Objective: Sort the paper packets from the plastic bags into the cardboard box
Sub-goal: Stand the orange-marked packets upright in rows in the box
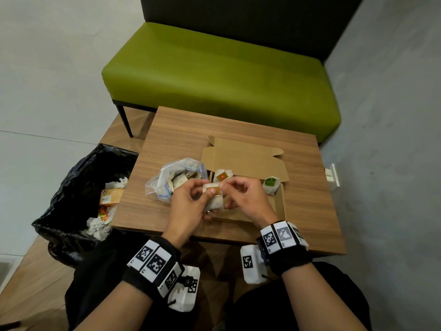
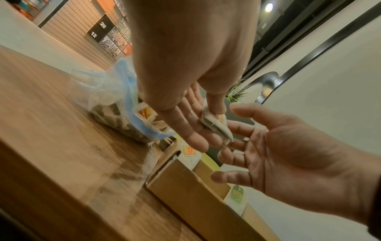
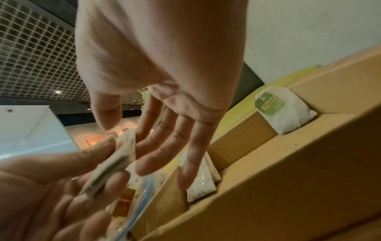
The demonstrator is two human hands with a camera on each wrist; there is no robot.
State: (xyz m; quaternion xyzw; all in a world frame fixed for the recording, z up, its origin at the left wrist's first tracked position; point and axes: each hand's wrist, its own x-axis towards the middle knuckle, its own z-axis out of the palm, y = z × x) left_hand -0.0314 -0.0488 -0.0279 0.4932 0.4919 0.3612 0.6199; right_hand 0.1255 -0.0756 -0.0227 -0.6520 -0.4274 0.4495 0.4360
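My left hand (image 1: pixel 191 199) pinches a small stack of paper packets (image 1: pixel 214 195), thumb on top, fingers under. Left wrist view shows the stack edge-on (image 2: pixel 216 125): several flat packets pressed together, which the head view does not reveal. My right hand (image 1: pixel 243 195) is at the stack's top corner, thumb and forefinger tips meeting there in the head view. Right wrist view shows the other fingers (image 3: pixel 171 143) spread and nearly straight; whether the thumb truly grips the packets, I cannot tell.

Below the hands, the cardboard box (image 1: pixel 280 204) lies open on the bench (image 1: pixel 310 187), lid flap back. Inside: one packet with a green tag (image 1: pixel 271 185) propped in the far right corner, one with an orange-red tag (image 1: pixel 222 176) at the far left. Right wrist view adds flat white packets (image 3: pixel 201 181) standing against the box's inner wall, hidden from the head camera by my hands.

Left of the box, touching it, a clear plastic bag (image 1: pixel 171 180) with a blue zip strip, more packets in it.

Off the bench's left edge, a black-lined bin (image 1: pixel 71 194) with paper scraps. Beyond, a green seat (image 1: pixel 214 75).
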